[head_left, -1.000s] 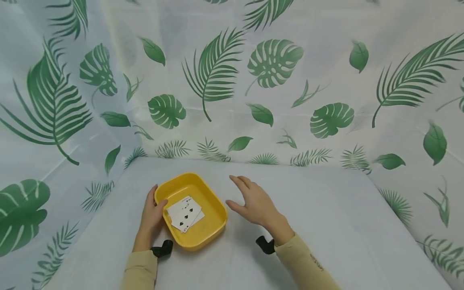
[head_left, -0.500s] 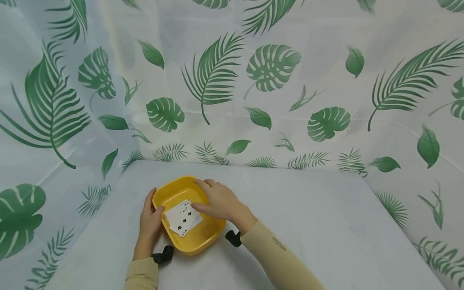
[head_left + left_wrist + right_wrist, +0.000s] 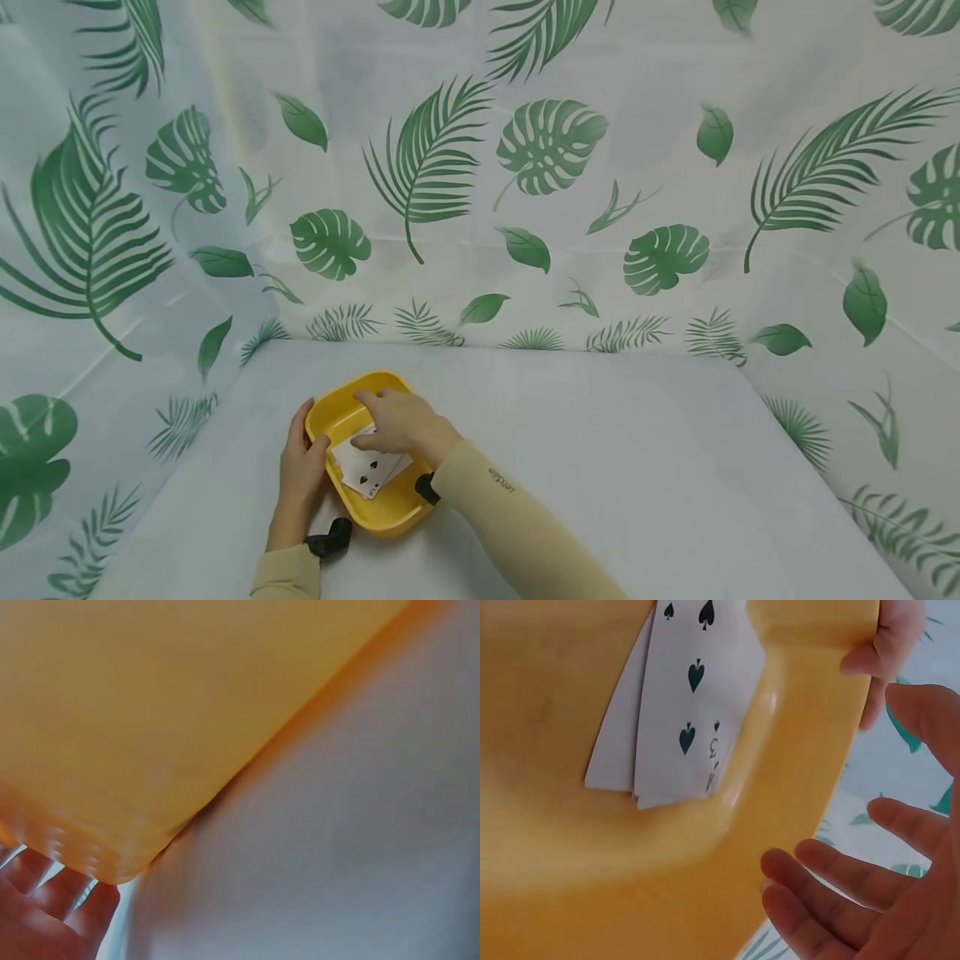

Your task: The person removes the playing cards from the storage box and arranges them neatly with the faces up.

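Note:
A yellow rounded-square plastic basin (image 3: 384, 523) sits at the left on the white surface. A few overlapping playing cards (image 3: 371, 475) lie inside it; the right wrist view shows a three of spades (image 3: 694, 697) on top. My left hand (image 3: 297, 471) grips the basin's left side, thumb over the rim and fingers along the outer wall. In the left wrist view those fingers (image 3: 67, 896) press against the basin's wall. My right hand (image 3: 401, 422) hovers over the basin, fingers spread and holding nothing, covering part of the cards in the head view.
A white sheet (image 3: 637, 467) covers the table around the basin. White curtains with green leaf prints (image 3: 555, 150) stand at the back and both sides. Each wrist wears a black camera mount; the left mount (image 3: 332, 537) is close to the basin's near side.
My right hand has moved left from beside the basin to above the cards, fingers still spread. My left hand keeps its hold on the basin rim.

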`<action>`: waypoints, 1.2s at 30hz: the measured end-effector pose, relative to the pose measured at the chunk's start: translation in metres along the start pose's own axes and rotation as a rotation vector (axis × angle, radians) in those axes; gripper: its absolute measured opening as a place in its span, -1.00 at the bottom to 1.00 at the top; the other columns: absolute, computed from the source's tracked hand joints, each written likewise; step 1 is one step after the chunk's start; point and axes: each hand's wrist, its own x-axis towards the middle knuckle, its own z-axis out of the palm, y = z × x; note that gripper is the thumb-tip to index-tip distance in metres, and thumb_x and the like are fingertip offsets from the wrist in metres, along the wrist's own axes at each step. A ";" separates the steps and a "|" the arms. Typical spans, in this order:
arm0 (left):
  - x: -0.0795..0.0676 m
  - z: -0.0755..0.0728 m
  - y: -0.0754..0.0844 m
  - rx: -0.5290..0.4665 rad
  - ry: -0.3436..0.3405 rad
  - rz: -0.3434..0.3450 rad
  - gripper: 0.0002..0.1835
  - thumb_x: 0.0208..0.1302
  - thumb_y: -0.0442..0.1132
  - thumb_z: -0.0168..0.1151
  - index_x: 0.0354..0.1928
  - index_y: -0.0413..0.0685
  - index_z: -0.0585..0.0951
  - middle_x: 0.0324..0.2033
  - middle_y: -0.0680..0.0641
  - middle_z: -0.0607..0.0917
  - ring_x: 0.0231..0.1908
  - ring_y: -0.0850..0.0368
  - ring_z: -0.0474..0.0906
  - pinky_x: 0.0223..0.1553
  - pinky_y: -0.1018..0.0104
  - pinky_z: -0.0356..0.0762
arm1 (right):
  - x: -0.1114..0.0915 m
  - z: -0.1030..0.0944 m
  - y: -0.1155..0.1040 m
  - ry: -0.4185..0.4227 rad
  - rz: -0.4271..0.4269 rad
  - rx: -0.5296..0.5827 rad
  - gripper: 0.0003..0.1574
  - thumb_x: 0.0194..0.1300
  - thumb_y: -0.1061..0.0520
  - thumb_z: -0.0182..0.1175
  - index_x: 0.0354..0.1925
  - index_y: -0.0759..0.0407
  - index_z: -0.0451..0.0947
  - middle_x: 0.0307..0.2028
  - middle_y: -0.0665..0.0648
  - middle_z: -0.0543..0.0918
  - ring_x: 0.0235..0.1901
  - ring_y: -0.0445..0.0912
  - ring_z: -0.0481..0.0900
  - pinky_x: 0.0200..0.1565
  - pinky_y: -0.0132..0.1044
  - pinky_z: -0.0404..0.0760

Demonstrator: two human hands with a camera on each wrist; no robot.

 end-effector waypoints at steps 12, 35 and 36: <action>0.001 0.001 0.000 0.016 0.013 -0.005 -0.25 0.37 -0.36 -0.14 0.60 -0.06 0.01 0.51 -0.22 0.17 0.25 -0.13 0.28 0.37 -0.07 0.23 | 0.008 0.010 -0.018 -0.186 0.106 -0.157 0.12 0.12 -0.51 0.30 0.54 -0.26 0.19 0.36 0.06 0.42 0.12 -0.09 0.51 0.13 -0.21 0.54; 0.004 0.003 -0.004 -0.003 0.039 -0.011 -0.27 0.36 -0.33 -0.16 0.59 -0.05 0.07 0.50 -0.21 0.21 0.19 -0.10 0.31 0.26 0.00 0.29 | 0.017 0.033 -0.029 -0.238 0.136 -0.339 0.05 0.01 -0.48 0.37 0.41 -0.23 0.36 0.01 0.10 0.40 -0.07 -0.04 0.38 -0.17 -0.29 0.52; 0.004 0.003 -0.004 -0.001 0.041 -0.010 -0.27 0.36 -0.33 -0.16 0.59 -0.05 0.07 0.50 -0.21 0.21 0.19 -0.10 0.30 0.27 -0.01 0.29 | 0.017 0.032 -0.029 -0.240 0.140 -0.329 0.03 0.02 -0.46 0.37 0.40 -0.22 0.37 0.01 0.10 0.39 -0.07 -0.04 0.38 -0.18 -0.29 0.52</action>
